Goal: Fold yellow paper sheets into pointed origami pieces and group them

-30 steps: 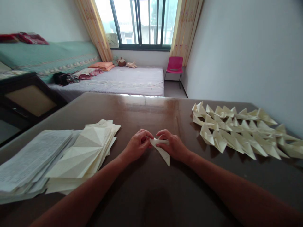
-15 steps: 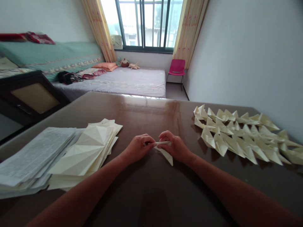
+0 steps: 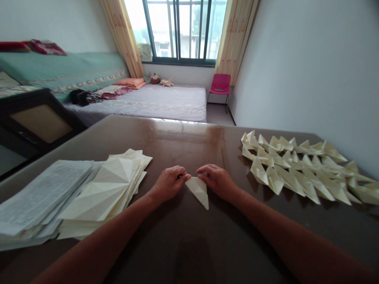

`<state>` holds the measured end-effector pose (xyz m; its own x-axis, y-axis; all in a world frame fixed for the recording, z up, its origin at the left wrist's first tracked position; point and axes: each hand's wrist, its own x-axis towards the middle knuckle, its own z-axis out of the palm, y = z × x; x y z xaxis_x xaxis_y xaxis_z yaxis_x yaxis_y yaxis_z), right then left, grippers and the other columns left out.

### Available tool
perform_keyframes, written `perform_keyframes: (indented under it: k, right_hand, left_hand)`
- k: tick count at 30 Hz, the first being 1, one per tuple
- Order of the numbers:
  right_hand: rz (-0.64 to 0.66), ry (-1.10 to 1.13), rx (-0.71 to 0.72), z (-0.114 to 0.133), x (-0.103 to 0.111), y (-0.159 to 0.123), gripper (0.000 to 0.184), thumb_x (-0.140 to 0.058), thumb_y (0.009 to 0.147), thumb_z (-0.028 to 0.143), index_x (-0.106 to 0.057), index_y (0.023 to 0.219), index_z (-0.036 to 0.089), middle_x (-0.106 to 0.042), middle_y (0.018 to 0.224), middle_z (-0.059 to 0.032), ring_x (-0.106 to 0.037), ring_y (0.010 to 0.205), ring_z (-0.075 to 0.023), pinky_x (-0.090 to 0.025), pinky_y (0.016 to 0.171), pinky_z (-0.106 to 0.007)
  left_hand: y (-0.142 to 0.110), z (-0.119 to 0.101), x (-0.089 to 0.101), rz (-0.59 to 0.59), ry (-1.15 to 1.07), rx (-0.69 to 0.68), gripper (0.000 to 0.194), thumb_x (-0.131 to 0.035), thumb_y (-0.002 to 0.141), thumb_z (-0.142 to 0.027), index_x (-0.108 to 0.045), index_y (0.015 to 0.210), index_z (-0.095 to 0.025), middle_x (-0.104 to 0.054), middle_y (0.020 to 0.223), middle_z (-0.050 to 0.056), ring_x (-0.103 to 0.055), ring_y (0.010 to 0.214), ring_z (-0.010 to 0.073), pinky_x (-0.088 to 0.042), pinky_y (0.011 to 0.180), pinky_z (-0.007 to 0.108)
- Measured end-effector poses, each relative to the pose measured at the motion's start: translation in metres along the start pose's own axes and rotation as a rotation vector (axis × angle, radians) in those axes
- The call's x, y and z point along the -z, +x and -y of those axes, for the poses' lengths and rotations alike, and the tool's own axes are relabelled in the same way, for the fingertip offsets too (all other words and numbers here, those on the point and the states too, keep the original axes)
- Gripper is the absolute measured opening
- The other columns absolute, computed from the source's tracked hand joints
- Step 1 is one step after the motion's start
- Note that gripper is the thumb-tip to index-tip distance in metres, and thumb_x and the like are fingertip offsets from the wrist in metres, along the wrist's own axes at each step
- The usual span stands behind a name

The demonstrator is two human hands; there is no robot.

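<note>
A cream folded paper [image 3: 199, 190], roughly a triangle with its sharp tip pointing toward me, is between my hands just over the brown table. My left hand [image 3: 171, 182] is closed, pinching the paper's left corner between thumb and fingertips. On the other side, the thumb of my right hand [image 3: 218, 180] touches the top right edge, its index finger curved close above in a loose pinch. The other right fingers are partly hidden.
Left of my hands lies a stack of creased cream sheets [image 3: 100, 189], beside a pile of printed pages [image 3: 47, 193]. Rows of folded paper pieces [image 3: 293, 165] stand on the table's right side. Beyond the glossy table [image 3: 183, 146] are a bed [image 3: 168, 100] and a pink chair [image 3: 220, 84].
The folded paper has turned from a narrow, edge-on strip to show its flat triangular face. My right hand's grip has loosened, and its fingers have shifted slightly.
</note>
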<state>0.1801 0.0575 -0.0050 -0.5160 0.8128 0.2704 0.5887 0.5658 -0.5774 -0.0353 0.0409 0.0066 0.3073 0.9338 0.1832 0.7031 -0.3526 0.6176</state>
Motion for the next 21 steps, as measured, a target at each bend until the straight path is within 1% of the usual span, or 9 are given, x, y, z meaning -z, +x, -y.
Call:
perform_keyframes:
  k: [2,4,6,7,10,12,15,17,21]
  right_hand:
    - [-0.057,-0.166,0.071,0.01,0.001,-0.003,0.036,-0.05,0.091,0.045,-0.063,0.116,0.023,-0.065,0.117,-0.007,-0.056,0.105,-0.0213,-0.045,0.089,-0.033]
    - [0.001,-0.281,0.135,0.021,0.001,-0.006,0.052,-0.053,0.086,0.055,-0.056,0.127,0.022,-0.059,0.127,-0.0097,-0.052,0.112,-0.0252,-0.043,0.094,-0.038]
    - [0.083,-0.34,0.139,0.029,0.001,-0.01,0.066,-0.055,0.081,0.06,-0.051,0.133,0.019,-0.058,0.128,-0.0124,-0.052,0.112,-0.0277,-0.044,0.093,-0.041]
    - [0.117,-0.352,0.123,0.032,0.001,-0.011,0.067,-0.055,0.081,0.06,-0.049,0.134,0.018,-0.059,0.126,-0.0129,-0.052,0.111,-0.0282,-0.045,0.092,-0.041]
    - [0.179,-0.3,0.064,0.032,-0.001,-0.012,0.059,-0.055,0.084,0.053,-0.05,0.132,0.019,-0.063,0.119,-0.0111,-0.055,0.108,-0.0267,-0.046,0.088,-0.037]
    - [0.185,-0.216,0.028,0.028,-0.002,-0.01,0.055,-0.056,0.083,0.052,-0.052,0.129,0.021,-0.063,0.117,-0.0093,-0.057,0.106,-0.0247,-0.046,0.086,-0.034]
    - [0.172,-0.058,-0.022,0.018,-0.002,-0.006,0.054,-0.061,0.08,0.052,-0.055,0.126,0.024,-0.064,0.113,-0.0068,-0.061,0.097,-0.0213,-0.045,0.08,-0.03]
    - [0.17,0.043,-0.04,0.013,-0.001,-0.003,0.05,-0.064,0.079,0.05,-0.058,0.122,0.024,-0.065,0.107,-0.0051,-0.061,0.09,-0.019,-0.045,0.077,-0.028]
    - [0.184,0.149,-0.045,0.009,0.004,0.001,0.041,-0.066,0.078,0.044,-0.064,0.112,0.021,-0.066,0.098,-0.0039,-0.06,0.083,-0.0171,-0.045,0.075,-0.026]
  left_hand:
    - [0.0,-0.001,-0.001,-0.018,0.025,0.057,0.032,-0.051,0.086,-0.038,-0.052,0.062,-0.017,-0.05,0.059,-0.003,-0.043,0.058,0.0106,-0.03,0.057,0.024]
    - [0.0,-0.002,-0.003,-0.027,0.032,0.095,0.034,-0.05,0.086,-0.04,-0.051,0.061,-0.017,-0.048,0.056,-0.004,-0.041,0.055,0.0101,-0.028,0.055,0.024]
    - [0.0,-0.004,-0.006,-0.023,0.023,0.108,0.036,-0.05,0.085,-0.043,-0.05,0.06,-0.017,-0.047,0.055,-0.004,-0.041,0.054,0.0098,-0.027,0.054,0.024]
    - [0.0,-0.005,-0.007,-0.025,0.016,0.113,0.038,-0.05,0.085,-0.044,-0.049,0.059,-0.017,-0.046,0.054,-0.004,-0.04,0.054,0.0095,-0.027,0.054,0.024]
    - [0.001,-0.006,-0.011,-0.016,-0.073,0.134,0.046,-0.047,0.086,-0.048,-0.041,0.053,-0.017,-0.038,0.048,-0.005,-0.036,0.05,0.0082,-0.027,0.051,0.023]
    - [0.0,-0.006,-0.012,0.011,-0.235,0.15,0.047,-0.044,0.088,-0.051,-0.041,0.056,-0.017,-0.039,0.049,-0.006,-0.038,0.048,0.0077,-0.029,0.049,0.021]
    - [0.0,-0.003,-0.013,0.099,-0.52,0.147,0.036,-0.052,0.084,-0.052,-0.052,0.083,-0.017,-0.055,0.064,-0.004,-0.052,0.058,0.0098,-0.04,0.051,0.019]
    - [0.0,0.0,-0.013,0.161,-0.618,0.127,0.037,-0.062,0.079,-0.048,-0.051,0.098,-0.017,-0.061,0.076,-0.001,-0.058,0.067,0.0117,-0.046,0.055,0.02]
    - [0.0,0.004,-0.015,0.225,-0.674,0.096,0.034,-0.063,0.08,-0.04,-0.051,0.102,-0.018,-0.064,0.085,0.002,-0.06,0.072,0.0125,-0.05,0.06,0.023]
